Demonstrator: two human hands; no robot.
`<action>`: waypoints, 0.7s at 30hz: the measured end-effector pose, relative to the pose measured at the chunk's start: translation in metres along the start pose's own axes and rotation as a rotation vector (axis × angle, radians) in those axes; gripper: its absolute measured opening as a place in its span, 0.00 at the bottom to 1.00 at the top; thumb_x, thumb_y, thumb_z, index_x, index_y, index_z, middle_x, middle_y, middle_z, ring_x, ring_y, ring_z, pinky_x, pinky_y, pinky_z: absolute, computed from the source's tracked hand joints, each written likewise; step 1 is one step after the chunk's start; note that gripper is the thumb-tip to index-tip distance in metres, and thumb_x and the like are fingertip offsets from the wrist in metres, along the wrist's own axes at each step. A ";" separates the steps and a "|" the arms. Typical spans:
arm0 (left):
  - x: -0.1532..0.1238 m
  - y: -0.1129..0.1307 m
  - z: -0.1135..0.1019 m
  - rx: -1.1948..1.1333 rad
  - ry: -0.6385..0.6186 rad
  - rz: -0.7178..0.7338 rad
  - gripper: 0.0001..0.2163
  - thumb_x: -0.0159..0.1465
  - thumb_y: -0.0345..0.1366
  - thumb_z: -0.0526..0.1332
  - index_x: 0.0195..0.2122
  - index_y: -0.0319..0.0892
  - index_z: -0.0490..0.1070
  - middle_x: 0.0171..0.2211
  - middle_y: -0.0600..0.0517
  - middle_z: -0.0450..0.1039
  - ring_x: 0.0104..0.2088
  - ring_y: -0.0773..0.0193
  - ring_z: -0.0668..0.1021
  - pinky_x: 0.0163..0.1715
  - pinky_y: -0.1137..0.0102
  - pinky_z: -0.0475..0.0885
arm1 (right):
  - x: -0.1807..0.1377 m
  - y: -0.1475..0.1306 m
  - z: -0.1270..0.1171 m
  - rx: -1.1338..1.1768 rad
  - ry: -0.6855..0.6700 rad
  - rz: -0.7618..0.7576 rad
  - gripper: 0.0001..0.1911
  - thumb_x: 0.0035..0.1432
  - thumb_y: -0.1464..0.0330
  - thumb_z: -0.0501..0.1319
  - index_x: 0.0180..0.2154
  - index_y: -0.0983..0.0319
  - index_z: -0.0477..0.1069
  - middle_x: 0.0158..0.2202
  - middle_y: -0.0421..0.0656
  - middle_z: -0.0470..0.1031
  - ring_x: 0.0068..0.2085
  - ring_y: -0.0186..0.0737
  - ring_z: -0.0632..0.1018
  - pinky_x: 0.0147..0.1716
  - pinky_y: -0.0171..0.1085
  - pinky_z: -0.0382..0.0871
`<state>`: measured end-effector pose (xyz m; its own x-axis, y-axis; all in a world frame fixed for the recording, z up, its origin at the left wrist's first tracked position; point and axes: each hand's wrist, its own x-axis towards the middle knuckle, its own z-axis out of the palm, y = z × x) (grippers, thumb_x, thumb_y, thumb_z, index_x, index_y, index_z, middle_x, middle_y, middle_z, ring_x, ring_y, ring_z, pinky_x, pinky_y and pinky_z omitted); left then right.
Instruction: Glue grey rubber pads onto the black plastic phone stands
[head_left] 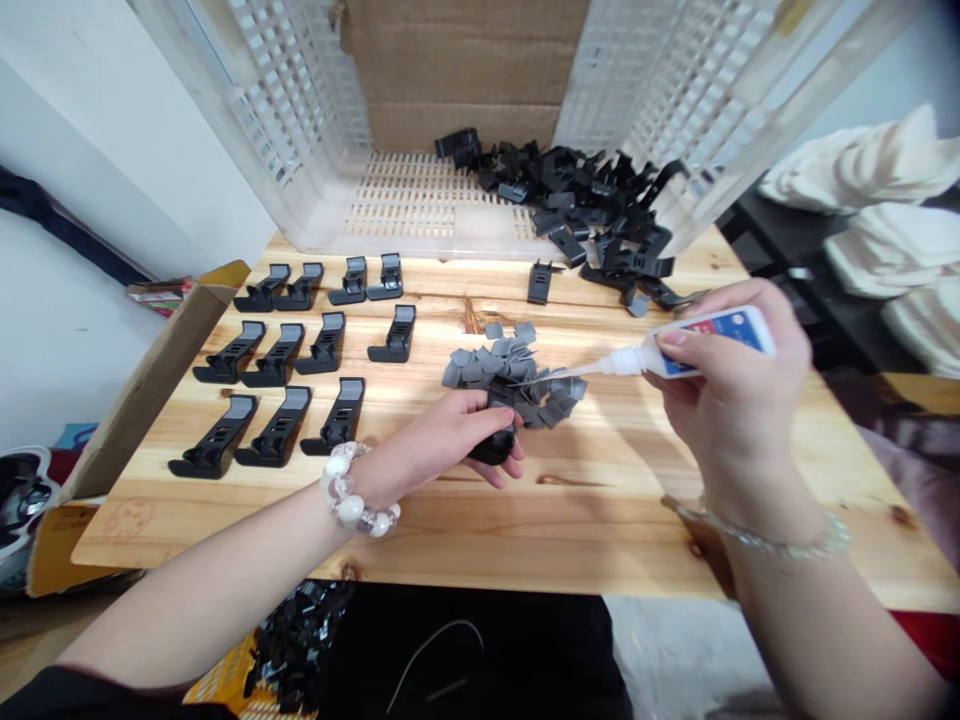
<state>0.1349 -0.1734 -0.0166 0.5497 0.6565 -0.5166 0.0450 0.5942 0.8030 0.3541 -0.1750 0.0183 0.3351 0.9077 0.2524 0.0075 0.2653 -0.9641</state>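
My left hand (469,432) is closed around a black plastic bracket (495,440), its lower end showing between thumb and fingers. In my right hand (739,375) is a white glue bottle (712,340) with a blue and red label. Its long thin nozzle (600,366) points left, the tip close to the bracket's upper end; whether it touches I cannot tell. Just beyond the bracket lies a loose pile of small grey square pads (487,362). To the left, several black brackets (282,355) stand in rows, each with a grey pad at its upper end.
A white plastic crate (450,225) lined with cardboard (465,75) opens toward me at the back, a heap of black parts (577,190) spilling from it. One black piece (540,283) lies on the wooden table (570,530). Below, a yellow basket (217,690) holds black parts.
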 end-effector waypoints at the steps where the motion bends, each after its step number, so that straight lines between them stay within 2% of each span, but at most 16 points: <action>1: 0.000 0.000 0.000 0.000 0.007 -0.001 0.07 0.66 0.35 0.58 0.37 0.35 0.69 0.27 0.47 0.76 0.26 0.63 0.81 0.21 0.73 0.77 | 0.000 0.000 0.000 -0.010 0.000 0.001 0.11 0.44 0.72 0.68 0.25 0.49 0.72 0.23 0.38 0.60 0.21 0.36 0.60 0.16 0.38 0.51; 9: 0.002 -0.003 -0.003 0.002 -0.015 0.005 0.10 0.63 0.38 0.62 0.37 0.35 0.70 0.28 0.47 0.77 0.27 0.63 0.81 0.22 0.72 0.77 | -0.002 -0.001 0.001 -0.021 0.023 -0.027 0.11 0.44 0.72 0.68 0.24 0.49 0.72 0.22 0.39 0.60 0.21 0.36 0.60 0.15 0.38 0.52; 15: 0.002 -0.003 -0.003 0.004 -0.020 0.000 0.09 0.64 0.37 0.60 0.38 0.35 0.69 0.28 0.47 0.77 0.27 0.63 0.81 0.22 0.72 0.77 | -0.001 0.000 0.001 -0.011 0.007 0.002 0.11 0.44 0.73 0.68 0.25 0.49 0.73 0.23 0.39 0.60 0.22 0.37 0.61 0.16 0.39 0.52; 21: -0.003 0.003 0.001 -0.025 0.027 0.015 0.08 0.66 0.36 0.59 0.39 0.35 0.69 0.27 0.48 0.76 0.27 0.64 0.80 0.23 0.73 0.75 | 0.004 -0.004 -0.004 0.085 0.007 0.042 0.10 0.47 0.72 0.66 0.23 0.51 0.71 0.20 0.37 0.54 0.20 0.32 0.51 0.17 0.36 0.38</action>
<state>0.1341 -0.1733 -0.0124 0.5271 0.6778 -0.5126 0.0154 0.5954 0.8032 0.3591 -0.1737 0.0224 0.3404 0.9164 0.2106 -0.0864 0.2535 -0.9635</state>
